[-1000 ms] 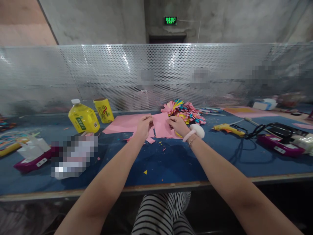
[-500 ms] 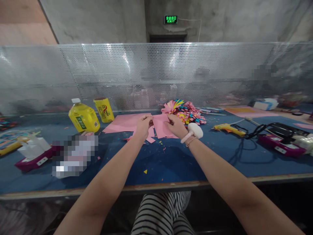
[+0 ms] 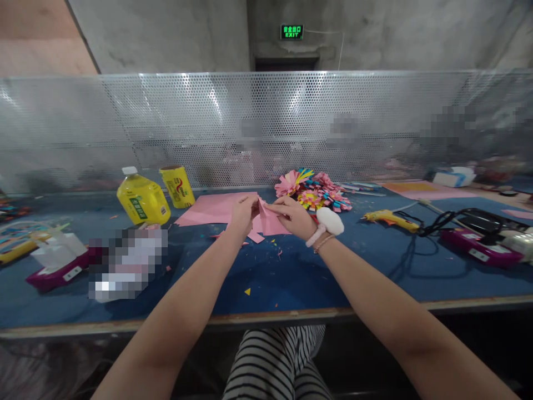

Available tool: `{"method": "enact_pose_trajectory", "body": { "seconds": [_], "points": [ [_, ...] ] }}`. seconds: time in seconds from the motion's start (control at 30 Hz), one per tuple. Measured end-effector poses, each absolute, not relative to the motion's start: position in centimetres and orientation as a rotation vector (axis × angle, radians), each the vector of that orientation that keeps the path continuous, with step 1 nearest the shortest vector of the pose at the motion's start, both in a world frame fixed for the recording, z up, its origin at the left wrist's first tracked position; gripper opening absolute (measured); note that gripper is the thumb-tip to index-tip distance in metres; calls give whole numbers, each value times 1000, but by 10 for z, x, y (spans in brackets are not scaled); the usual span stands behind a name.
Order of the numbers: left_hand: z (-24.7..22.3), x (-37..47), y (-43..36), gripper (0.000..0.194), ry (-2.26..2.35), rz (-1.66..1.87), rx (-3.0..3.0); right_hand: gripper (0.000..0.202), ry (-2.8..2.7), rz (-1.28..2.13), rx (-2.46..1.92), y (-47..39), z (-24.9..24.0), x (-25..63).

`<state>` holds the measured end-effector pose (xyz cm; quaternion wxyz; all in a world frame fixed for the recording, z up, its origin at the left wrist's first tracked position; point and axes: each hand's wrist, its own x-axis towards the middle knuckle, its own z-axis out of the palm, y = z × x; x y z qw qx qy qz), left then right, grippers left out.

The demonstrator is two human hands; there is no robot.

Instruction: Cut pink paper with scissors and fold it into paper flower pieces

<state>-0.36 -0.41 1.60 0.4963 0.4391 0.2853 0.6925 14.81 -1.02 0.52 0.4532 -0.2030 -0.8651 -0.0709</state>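
Observation:
A small piece of pink paper (image 3: 265, 214) is held up between my two hands, bent over near its top edge. My left hand (image 3: 245, 214) pinches its left side, fingers closed. On the other side my right hand (image 3: 293, 215) presses its fingers against the fold; a white fluffy band circles that wrist. Beneath and behind lie larger pink sheets (image 3: 204, 208) and a cut pink strip (image 3: 255, 237). Just past the right hand sits a heap of paper flowers (image 3: 310, 191) in pink, yellow and blue.
Left stand a yellow liquid bottle (image 3: 144, 197), a yellow canister (image 3: 177, 188) and a purple power strip (image 3: 62, 272). Right lie a yellow glue gun (image 3: 389, 219), black cables and another purple power strip (image 3: 478, 247). A perforated metal screen (image 3: 200, 122) closes the back.
The small pink paper was flat and spread between the hands; now it is bent over. My right hand has turned and moved inward, toward the left hand.

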Motion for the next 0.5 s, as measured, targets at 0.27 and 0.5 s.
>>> {"method": "enact_pose_trajectory", "body": {
  "seconds": [0.27, 0.5],
  "points": [
    [20, -1, -7, 6, 719, 1698, 1052, 48, -2168, -220, -486, -11, 2, 146],
    [18, -3, -4, 9, 743, 1694, 1050, 47, -2262, -166, -549, -21, 5, 145]
  ]
}}
